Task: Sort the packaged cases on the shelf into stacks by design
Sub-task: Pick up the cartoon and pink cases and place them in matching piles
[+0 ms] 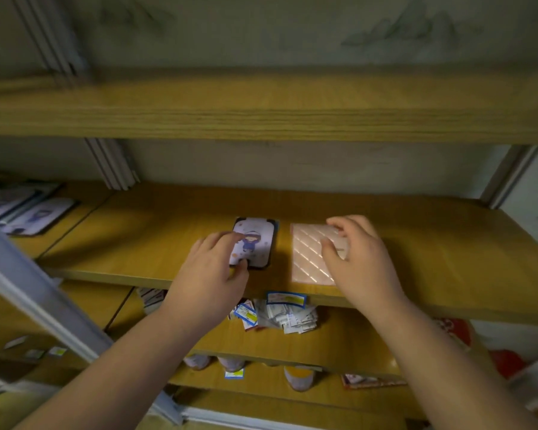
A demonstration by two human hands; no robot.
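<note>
Forearms enter from the bottom edge, both reaching onto the wooden shelf, the biggest thing under them. Judged step: squaring two design stacks side by side near the front lip. Done well, each hand should steady its own pile from the edges, nudge the corners flush, and keep the gap between the piles so the designs do not mix; the wrappers look glossy, so a light downward press would likely serve better than a sideways shove that could slide a top case off. Beneath the right hand lies the pink quilted case, flat on the board; thumb and fingers curl over its far right corner and edge, seemingly pinching it, palm covering its right side. Just left of that hand, apart from the pink one, sits the cartoon-figure case, dark-rimmed, also flat. The left hand rests on its left edge, fingers bent over the face and thumb at the near corner, a loose hold rather than a fist. How many cases lie under either top one cannot be told. Far left of the left hand, more packaged cases lie unsorted. Below both wrists, on a lower board, a heap of small label packets.
</note>
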